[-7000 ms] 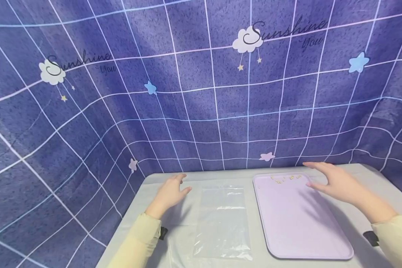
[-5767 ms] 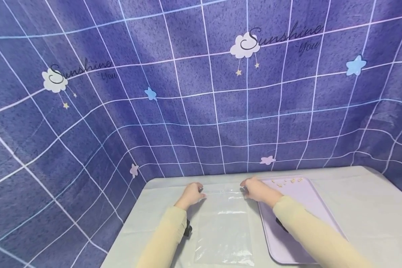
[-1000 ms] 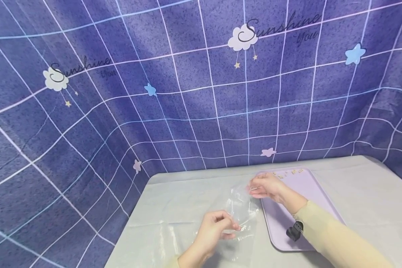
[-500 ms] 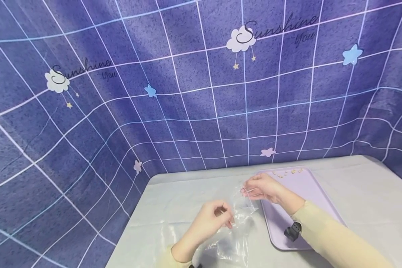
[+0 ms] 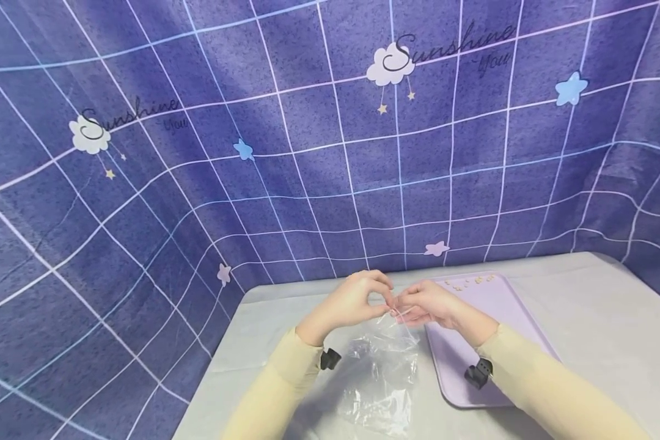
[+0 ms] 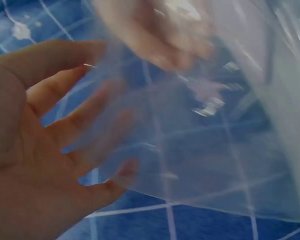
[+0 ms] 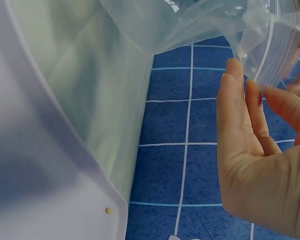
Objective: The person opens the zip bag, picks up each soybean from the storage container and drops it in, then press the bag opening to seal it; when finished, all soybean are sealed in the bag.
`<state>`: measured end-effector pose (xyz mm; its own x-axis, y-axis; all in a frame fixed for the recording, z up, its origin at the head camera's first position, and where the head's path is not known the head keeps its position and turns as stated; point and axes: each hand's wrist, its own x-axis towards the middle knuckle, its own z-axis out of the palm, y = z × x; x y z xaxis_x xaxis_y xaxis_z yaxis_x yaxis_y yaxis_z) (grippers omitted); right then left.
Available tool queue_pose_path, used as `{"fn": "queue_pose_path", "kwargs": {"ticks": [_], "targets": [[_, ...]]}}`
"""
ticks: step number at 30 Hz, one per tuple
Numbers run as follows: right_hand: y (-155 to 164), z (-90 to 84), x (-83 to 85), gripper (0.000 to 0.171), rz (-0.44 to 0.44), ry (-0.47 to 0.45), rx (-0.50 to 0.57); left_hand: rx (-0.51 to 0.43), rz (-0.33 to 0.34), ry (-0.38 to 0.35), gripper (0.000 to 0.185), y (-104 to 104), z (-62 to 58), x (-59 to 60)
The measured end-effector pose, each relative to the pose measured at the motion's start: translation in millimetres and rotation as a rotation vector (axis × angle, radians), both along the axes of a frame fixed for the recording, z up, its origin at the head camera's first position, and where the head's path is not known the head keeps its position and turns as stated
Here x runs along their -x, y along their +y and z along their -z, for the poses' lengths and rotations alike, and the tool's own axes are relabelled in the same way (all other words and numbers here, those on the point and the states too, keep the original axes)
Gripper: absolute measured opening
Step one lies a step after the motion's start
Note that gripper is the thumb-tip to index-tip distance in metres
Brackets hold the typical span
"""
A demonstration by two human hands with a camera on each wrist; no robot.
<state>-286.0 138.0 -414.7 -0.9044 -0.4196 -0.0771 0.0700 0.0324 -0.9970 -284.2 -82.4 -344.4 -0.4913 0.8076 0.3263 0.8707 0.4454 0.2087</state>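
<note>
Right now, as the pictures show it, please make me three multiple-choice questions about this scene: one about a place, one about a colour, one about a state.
1. Where does the tray lie?
A. on the table, by the person's right arm
B. on the floor
C. on top of the bag

2. What colour is the tray?
A. green
B. pale purple
C. black

3. How is the clear plastic bag held?
A. it lies flat, untouched
B. one hand alone grips its bottom
C. both hands pinch its top edge, so it hangs lifted

Answers:
1. A, the head view shows it on the table to the right.
2. B, its surface is lilac.
3. C, the left hand and the right hand meet at the bag's top.
</note>
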Motion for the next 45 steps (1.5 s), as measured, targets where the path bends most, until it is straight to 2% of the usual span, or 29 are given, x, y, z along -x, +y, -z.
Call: {"fn": "queue_pose_path", "kwargs": {"ticks": [3, 6, 13, 19, 26, 35, 39, 45], "targets": [[-1, -2.0, 1.1, 0.032, -0.010, 0.002, -0.023, 0.061, -0.050, -0.068, 0.010, -9, 9.7, 11.1], [1, -2.6, 2.1, 0.032, -0.024, 0.004, -0.043, 0.056, -0.067, -0.144, 0.015, -19, 18.0, 17.8], [9, 1.0, 7.9, 0.031, -0.064, -0.029, -0.049, -0.052, -0.086, -0.368, 0.026, -31, 28.3, 22.8], [11, 5.2, 9.4, 0.028, -0.100, -0.053, -0.009, -0.162, -0.114, -0.467, 0.028, -34, 35.6, 17.7], [29, 10.3, 16.4, 0.027, -0.082, -0.096, 0.016, -0.237, -0.179, -0.477, 0.027, -34, 42.0, 12.4], [73, 17.4, 46.8, 0.025, 0.027, -0.204, 0.084, -0.275, -0.253, -0.477, 0.029, -36, 40.6, 8.1], [86, 27.2, 56.7, 0.025, 0.118, -0.188, 0.038, -0.287, -0.269, -0.491, 0.030, -38, 41.4, 8.0], [97, 46.7, 63.9, 0.028, 0.322, -0.078, -0.177, -0.296, -0.286, -0.498, 0.031, -38, 42.8, 7.3]]}}
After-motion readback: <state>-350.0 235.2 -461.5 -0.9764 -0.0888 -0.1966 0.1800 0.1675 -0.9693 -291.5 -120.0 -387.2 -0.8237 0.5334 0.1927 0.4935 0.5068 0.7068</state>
